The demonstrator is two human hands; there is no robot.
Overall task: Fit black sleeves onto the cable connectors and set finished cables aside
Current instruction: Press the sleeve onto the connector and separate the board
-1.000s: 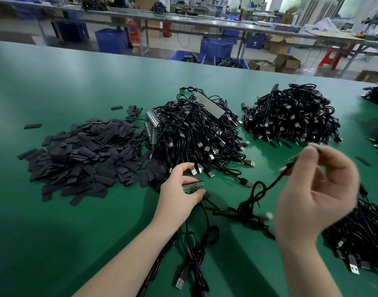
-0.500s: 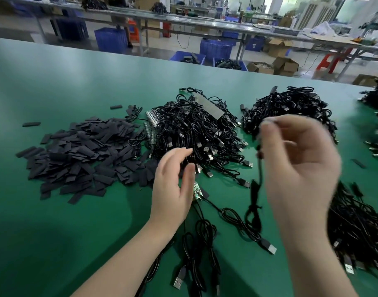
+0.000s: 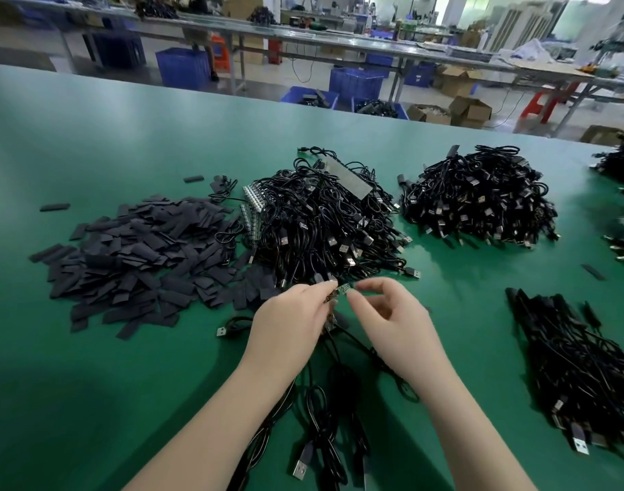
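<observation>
My left hand (image 3: 289, 326) pinches a small green connector board (image 3: 341, 290) whose black cables trail down toward me. My right hand (image 3: 392, 320) is beside it, thumb and forefinger closing on the board's right end. A heap of flat black sleeves (image 3: 133, 256) lies to the left. A big pile of black USB cables (image 3: 324, 221) sits just beyond my hands. A few loose cables (image 3: 324, 419) lie between my forearms.
A second cable pile (image 3: 480, 200) sits at the back right and a third (image 3: 579, 366) at the near right. More cables (image 3: 622, 193) line the right edge. The green table (image 3: 91, 384) has stray sleeves (image 3: 55, 207). Blue crates (image 3: 356, 85) and benches stand behind.
My right hand has let go of the cable it held up and came down left to the board. My left hand has risen slightly with the board pinched in its fingertips.
</observation>
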